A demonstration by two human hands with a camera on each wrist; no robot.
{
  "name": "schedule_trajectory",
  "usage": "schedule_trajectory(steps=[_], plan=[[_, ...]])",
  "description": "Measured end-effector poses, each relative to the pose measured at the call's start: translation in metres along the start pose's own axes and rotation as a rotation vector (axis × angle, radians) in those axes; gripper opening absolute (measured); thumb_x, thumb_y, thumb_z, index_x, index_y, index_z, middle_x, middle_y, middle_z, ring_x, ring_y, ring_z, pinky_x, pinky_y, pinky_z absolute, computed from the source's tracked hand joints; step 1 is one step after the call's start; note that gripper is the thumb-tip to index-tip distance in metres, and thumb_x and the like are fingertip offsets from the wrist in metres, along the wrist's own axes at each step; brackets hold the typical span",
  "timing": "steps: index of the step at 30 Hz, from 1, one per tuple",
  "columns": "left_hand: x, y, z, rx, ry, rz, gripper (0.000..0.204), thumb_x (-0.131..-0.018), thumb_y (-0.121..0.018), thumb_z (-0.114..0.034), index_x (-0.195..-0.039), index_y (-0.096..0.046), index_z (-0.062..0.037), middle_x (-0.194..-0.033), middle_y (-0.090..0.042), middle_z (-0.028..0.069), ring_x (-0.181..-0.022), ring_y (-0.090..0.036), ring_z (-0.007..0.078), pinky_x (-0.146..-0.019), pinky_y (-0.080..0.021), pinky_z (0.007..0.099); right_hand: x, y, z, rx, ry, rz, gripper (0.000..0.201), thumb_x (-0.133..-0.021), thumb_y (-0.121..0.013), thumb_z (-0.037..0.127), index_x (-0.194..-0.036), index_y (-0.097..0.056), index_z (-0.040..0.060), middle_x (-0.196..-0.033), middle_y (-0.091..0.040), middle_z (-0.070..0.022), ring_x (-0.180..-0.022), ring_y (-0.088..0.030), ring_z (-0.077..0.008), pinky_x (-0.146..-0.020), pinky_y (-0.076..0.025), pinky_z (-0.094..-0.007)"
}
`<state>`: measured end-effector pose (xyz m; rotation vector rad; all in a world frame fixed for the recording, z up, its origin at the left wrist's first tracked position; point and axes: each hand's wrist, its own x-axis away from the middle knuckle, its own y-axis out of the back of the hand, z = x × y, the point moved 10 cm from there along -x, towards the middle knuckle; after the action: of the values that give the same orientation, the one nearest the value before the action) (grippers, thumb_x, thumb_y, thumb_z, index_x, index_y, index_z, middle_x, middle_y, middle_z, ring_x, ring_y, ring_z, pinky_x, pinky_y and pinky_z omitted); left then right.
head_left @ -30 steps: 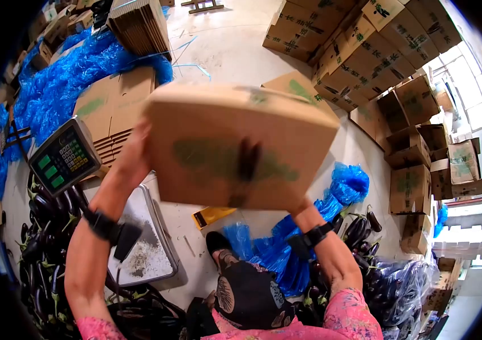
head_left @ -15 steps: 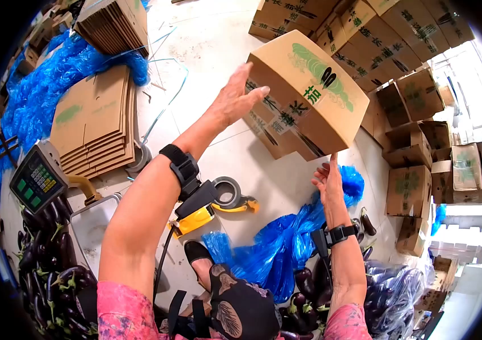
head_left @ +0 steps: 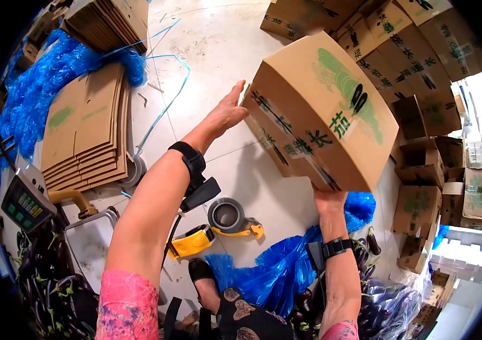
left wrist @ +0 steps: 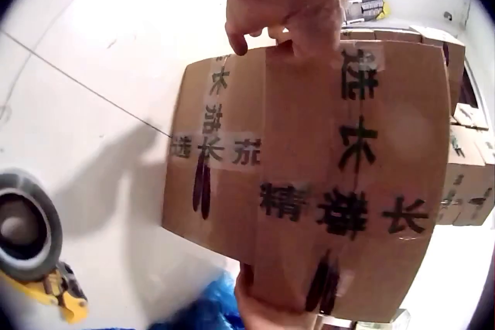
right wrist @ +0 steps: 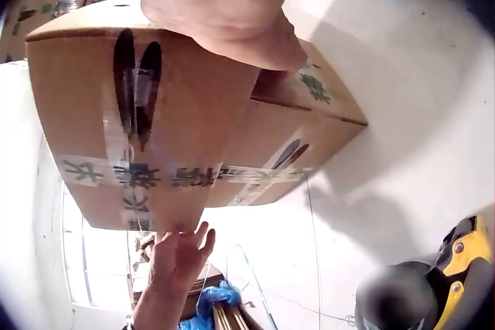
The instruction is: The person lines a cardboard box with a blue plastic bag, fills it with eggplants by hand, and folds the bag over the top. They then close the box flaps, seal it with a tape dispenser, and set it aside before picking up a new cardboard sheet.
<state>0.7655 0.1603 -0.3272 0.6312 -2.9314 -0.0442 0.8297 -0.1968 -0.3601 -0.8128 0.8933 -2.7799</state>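
A cardboard box [head_left: 314, 113] with green print and black characters is held tilted above the floor, its shadow falling below. My left hand [head_left: 227, 116] grips its far left edge in the head view. In the left wrist view, the fingers of that hand [left wrist: 298, 1] bend at the box's edge. My right hand [head_left: 330, 201] holds the near lower corner, its fingers hidden behind the cardboard. From the right wrist, this hand [right wrist: 232, 13] shows curled over the box's edge. One part of the box sleeves over the other, leaving a step along its taped side.
A yellow tape dispenser [head_left: 193, 242] and grey tape roll [head_left: 225, 215] lie below the box. Blue plastic [head_left: 286, 260] spreads near my feet. Flattened cardboard [head_left: 82, 130], a scale display [head_left: 28, 198] and eggplants [head_left: 54, 283] are at left; stacked boxes [head_left: 405, 51] rise at right.
The box has swung from in front of me to the right and turned, showing another printed face. My right hand, with fingers spread below the corner half a second ago, now holds that corner.
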Motion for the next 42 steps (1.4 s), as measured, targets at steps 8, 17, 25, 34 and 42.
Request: schedule_trajectory(steps=[8,17,25,34,42], plan=[[-0.022,-0.014,-0.014,-0.089,-0.093,0.264,0.080,-0.065,-0.055,0.004,-0.143,-0.045,-0.0112,-0.126,-0.052,0.0078,-0.118,-0.045,0.0218,-0.095,-0.042,0.0320,-0.031,0.023,-0.005,-0.103,0.021,0.034,0.049,-0.092,-0.060,0.042,-0.133,-0.057,0.0135,-0.136,-0.059,-0.0063,-0.127,-0.054,-0.0291,-0.109,-0.042,-0.0503],[0.038,0.005,0.004,-0.331,-0.252,0.102,0.084,-0.064,-0.076,-0.020,-0.140,-0.045,-0.0066,-0.133,-0.050,0.0230,-0.128,-0.042,0.0386,-0.111,-0.035,0.0461,-0.031,0.050,-0.008,0.109,0.109,0.182,0.050,-0.095,-0.061,0.040,-0.138,-0.053,0.0153,-0.138,-0.058,-0.0042,-0.129,-0.053,-0.0257,-0.110,-0.043,-0.0464],[0.184,0.059,0.000,-0.392,-0.216,-0.215,0.071,-0.076,-0.083,-0.030,-0.135,-0.052,-0.0082,-0.128,-0.057,0.0202,-0.117,-0.056,0.0370,-0.101,-0.045,0.0434,0.022,0.004,-0.054,0.163,0.008,0.358,0.059,-0.095,-0.062,0.045,-0.145,-0.044,0.0195,-0.141,-0.054,-0.0007,-0.131,-0.050,-0.0212,-0.110,-0.041,-0.0429],[0.192,0.096,-0.012,-0.384,-0.147,-0.276,0.054,-0.076,-0.085,-0.031,-0.117,-0.061,-0.0056,-0.093,-0.073,0.0159,-0.077,-0.071,0.0318,-0.067,-0.054,0.0378,-0.024,-0.010,-0.068,0.196,-0.084,0.324,0.055,-0.092,-0.068,0.040,-0.140,-0.049,0.0199,-0.138,-0.057,0.0006,-0.126,-0.054,-0.0210,-0.104,-0.048,-0.0436],[0.188,0.091,0.004,-0.493,-0.118,-0.308,0.060,-0.076,-0.084,-0.042,-0.114,-0.058,-0.0034,-0.072,-0.068,0.0147,-0.062,-0.066,0.0303,-0.061,-0.052,0.0398,-0.036,-0.054,-0.029,0.292,0.040,0.479,0.059,-0.092,-0.069,0.036,-0.143,-0.046,0.0172,-0.140,-0.054,-0.0036,-0.126,-0.055,-0.0207,-0.102,-0.050,-0.0421]])
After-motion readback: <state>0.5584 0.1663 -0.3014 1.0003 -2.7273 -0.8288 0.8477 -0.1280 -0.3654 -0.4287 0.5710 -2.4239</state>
